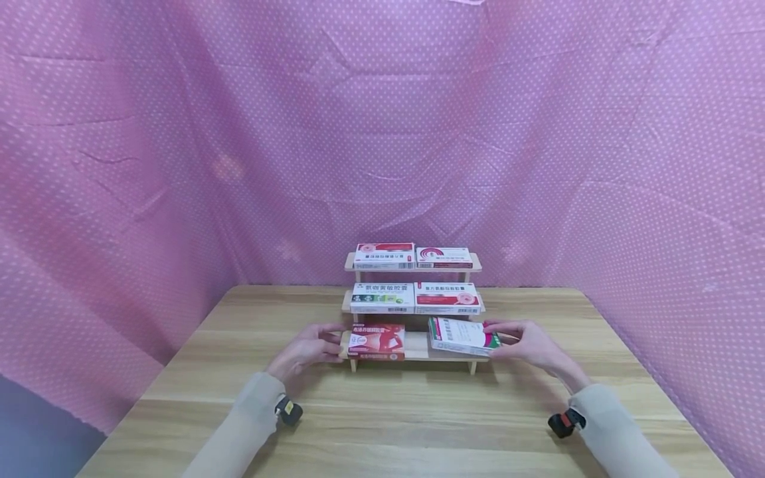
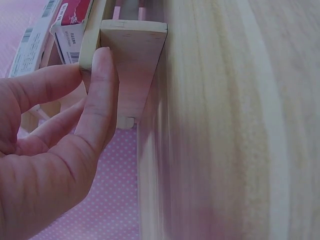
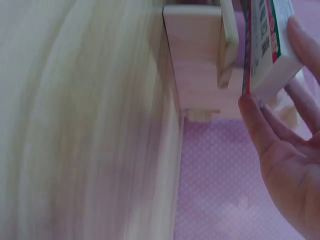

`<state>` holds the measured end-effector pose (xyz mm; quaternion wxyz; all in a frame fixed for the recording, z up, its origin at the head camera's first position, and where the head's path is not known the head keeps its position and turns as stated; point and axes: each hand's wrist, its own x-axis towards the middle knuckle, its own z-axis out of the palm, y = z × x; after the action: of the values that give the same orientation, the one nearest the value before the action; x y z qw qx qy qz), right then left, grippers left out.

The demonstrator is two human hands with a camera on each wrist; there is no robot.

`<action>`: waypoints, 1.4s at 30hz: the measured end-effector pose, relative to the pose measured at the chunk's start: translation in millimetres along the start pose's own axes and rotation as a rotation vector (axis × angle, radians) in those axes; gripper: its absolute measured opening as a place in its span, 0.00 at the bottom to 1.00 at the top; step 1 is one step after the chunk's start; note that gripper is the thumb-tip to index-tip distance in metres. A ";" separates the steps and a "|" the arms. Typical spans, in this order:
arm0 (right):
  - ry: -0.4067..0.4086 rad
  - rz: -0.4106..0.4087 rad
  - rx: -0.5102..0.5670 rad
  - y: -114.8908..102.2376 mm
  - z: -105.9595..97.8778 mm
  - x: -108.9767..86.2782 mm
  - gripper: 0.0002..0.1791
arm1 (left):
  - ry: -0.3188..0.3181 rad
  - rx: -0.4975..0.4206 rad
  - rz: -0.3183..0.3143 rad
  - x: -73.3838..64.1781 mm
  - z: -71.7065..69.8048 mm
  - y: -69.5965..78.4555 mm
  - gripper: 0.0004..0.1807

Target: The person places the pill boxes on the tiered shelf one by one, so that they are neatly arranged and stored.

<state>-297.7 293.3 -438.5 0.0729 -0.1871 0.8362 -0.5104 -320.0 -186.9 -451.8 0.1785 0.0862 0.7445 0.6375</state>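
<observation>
A three-step wooden display stand holds several medicine boxes. My left hand pinches the left end of its lowest shelf between thumb and fingers; the left wrist view shows the fingertips at the board's end. Beside that hand, a red medicine box lies on the same shelf. At the shelf's right end, my right hand grips a white medicine box with green and magenta ends. That box sits askew over the shelf, and in the right wrist view its end is between thumb and fingers.
On the middle shelf lie a white-and-green box and a white-and-red box. The top shelf bears two more red-and-white boxes, one at left and one at right. Pink dotted cloth hangs behind the wooden table.
</observation>
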 end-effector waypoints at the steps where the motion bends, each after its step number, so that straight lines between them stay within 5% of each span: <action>1: 0.003 0.004 0.005 -2.5 2.6 0.3 0.31 | 0.000 0.003 0.000 -0.1 -0.1 -0.1 0.37; 11: 0.058 -0.024 0.023 -9.8 27.1 11.7 0.34 | -0.002 0.006 0.007 0.8 -1.1 -0.5 0.38; 20: 0.113 0.027 -0.045 -8.3 42.6 16.8 0.31 | 0.008 0.011 0.002 0.1 1.0 -0.4 0.38; 42: 0.085 0.011 -0.087 -10.1 44.4 15.7 0.30 | 0.024 -0.040 -0.022 0.0 0.9 0.2 0.38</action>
<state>-295.8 246.4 -449.3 0.0320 -0.1639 0.8608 -0.4808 -319.7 -186.1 -451.7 0.1782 0.0667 0.7346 0.6513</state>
